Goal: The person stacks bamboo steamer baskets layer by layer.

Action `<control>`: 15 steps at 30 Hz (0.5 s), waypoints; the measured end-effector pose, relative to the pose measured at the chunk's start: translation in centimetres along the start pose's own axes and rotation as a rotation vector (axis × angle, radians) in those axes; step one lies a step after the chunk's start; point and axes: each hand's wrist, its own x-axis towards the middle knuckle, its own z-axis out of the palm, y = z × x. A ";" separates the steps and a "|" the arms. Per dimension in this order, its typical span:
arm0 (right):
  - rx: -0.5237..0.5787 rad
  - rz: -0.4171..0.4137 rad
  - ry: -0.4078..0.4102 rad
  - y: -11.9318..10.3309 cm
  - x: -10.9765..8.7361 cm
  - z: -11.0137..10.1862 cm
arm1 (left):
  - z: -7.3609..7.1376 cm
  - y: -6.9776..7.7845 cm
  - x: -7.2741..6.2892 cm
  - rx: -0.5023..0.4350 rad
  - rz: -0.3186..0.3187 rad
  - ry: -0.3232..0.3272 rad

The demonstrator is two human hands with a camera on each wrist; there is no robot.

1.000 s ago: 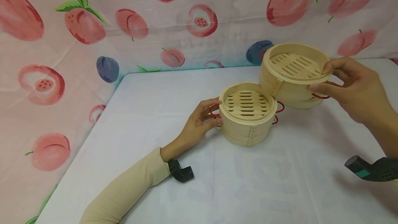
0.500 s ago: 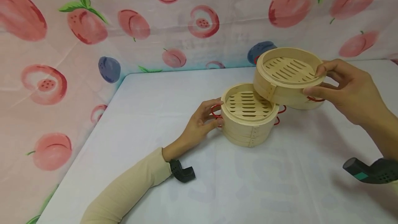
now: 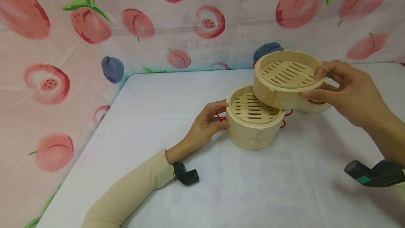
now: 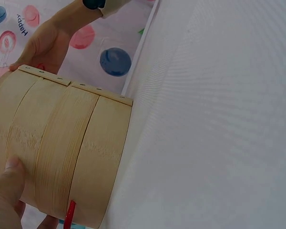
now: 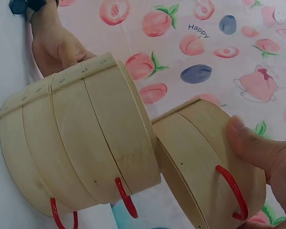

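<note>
On the table stands a stack of round bamboo steamer baskets (image 3: 242, 136) with red handles and a slatted top. My left hand (image 3: 205, 124) grips its left side by the handles, its thumb (image 4: 12, 183) against the wall in the left wrist view. My right hand (image 3: 351, 92) pinches the rim of another bamboo steamer basket (image 3: 286, 69), thumb outside and fingers over the edge. That basket is tilted, its lower left edge over the stack's back right rim. In the right wrist view, the held basket (image 5: 209, 157) overlaps the stack (image 5: 81, 138).
Another pale bamboo piece (image 3: 311, 108) sits behind the held basket, mostly hidden. White cloth covers the table (image 3: 177, 200). A fruit-print cloth (image 3: 152, 52) hangs behind and to the left. Each wrist wears a black camera mount (image 3: 186, 177).
My right hand has brought its steamer basket left and slightly down, so it now overlaps more of the stack's top. The left hand keeps its grip on the stack.
</note>
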 end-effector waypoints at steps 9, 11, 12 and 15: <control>-0.017 0.048 -0.024 -0.4 0.0 1.0 | 0.0 -0.1 -0.1 -0.003 0.001 -0.005; -0.015 0.042 -0.027 -0.5 0.0 1.2 | 0.0 -0.1 -0.1 -0.002 0.001 -0.005; -0.020 0.039 -0.028 -0.5 0.0 1.2 | 0.0 -0.1 -0.1 -0.001 0.001 -0.005; -0.022 0.041 -0.039 -0.6 0.1 1.4 | 0.0 -0.1 -0.1 0.005 0.002 -0.004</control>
